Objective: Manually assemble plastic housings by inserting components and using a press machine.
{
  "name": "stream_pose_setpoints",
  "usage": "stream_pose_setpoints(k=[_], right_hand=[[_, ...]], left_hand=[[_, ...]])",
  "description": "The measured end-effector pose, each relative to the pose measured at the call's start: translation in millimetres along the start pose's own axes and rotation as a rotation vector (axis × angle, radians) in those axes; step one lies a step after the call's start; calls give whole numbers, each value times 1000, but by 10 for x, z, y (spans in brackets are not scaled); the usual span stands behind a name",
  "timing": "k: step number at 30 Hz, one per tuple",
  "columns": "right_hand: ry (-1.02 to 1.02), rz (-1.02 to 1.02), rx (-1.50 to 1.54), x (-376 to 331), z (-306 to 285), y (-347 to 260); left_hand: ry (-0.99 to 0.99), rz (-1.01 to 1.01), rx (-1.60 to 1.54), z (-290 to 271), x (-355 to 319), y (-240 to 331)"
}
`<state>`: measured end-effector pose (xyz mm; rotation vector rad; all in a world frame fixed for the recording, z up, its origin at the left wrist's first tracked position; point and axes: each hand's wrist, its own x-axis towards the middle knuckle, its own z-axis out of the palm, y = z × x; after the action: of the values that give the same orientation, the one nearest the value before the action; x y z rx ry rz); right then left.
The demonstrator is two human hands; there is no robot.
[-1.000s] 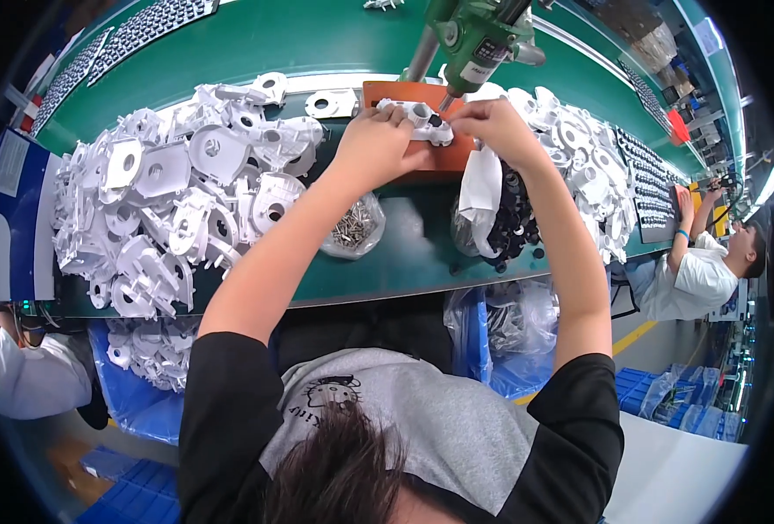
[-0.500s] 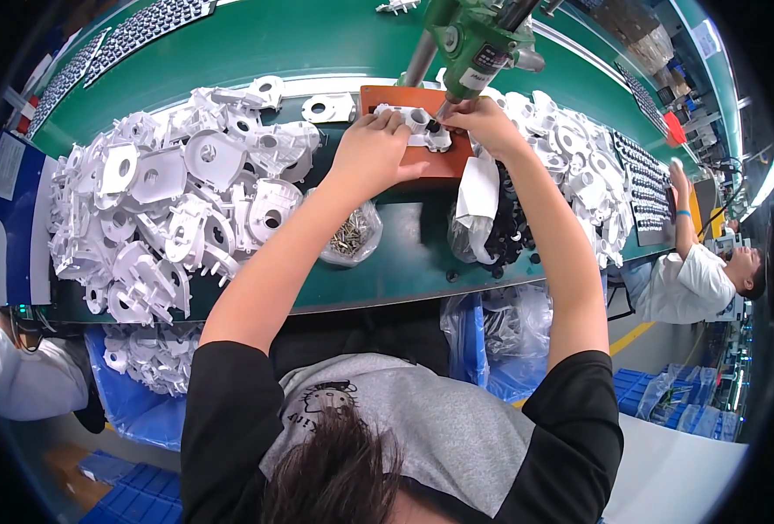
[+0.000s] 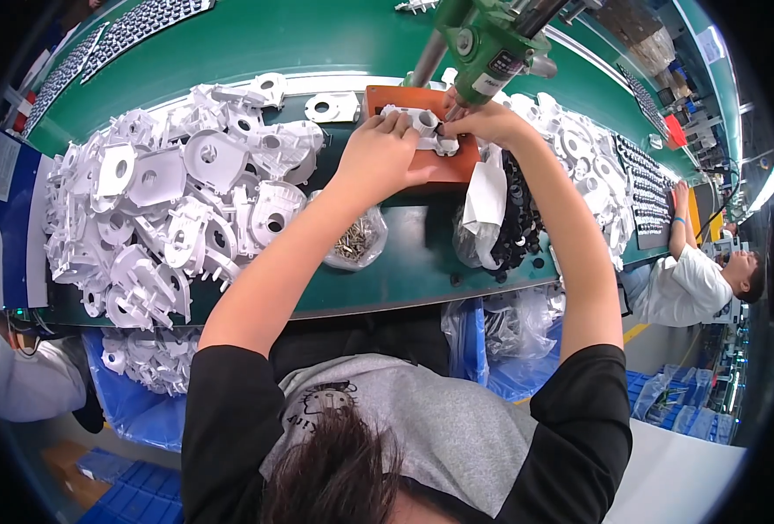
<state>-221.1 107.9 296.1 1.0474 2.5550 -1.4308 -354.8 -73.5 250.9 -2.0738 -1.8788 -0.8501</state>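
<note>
Head view: white plastic housing (image 3: 419, 124) lies on the orange fixture block (image 3: 439, 162) at the far edge of the green table (image 3: 387, 271). Left hand (image 3: 378, 157) presses closed on the housing; right hand (image 3: 483, 122) pinches its right end, apparently steadying it under the green suspended screwdriver (image 3: 483, 48). Keep the housing flat and the bit vertical. Screw bag (image 3: 356, 240) lies near.

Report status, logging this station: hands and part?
Left hand pins white plastic part on orange fixture. Right hand at green driver tip. Nothing blocking.
</note>
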Motion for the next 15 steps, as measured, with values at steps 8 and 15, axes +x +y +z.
stream_pose_setpoints(k=[8, 15], right_hand=[[325, -750, -291, 570, -1201, 34], [973, -569, -266, 204, -3362, -593]], left_hand=[[15, -31, 11, -40, -109, -60], [26, 4, -11, 42, -44, -8]])
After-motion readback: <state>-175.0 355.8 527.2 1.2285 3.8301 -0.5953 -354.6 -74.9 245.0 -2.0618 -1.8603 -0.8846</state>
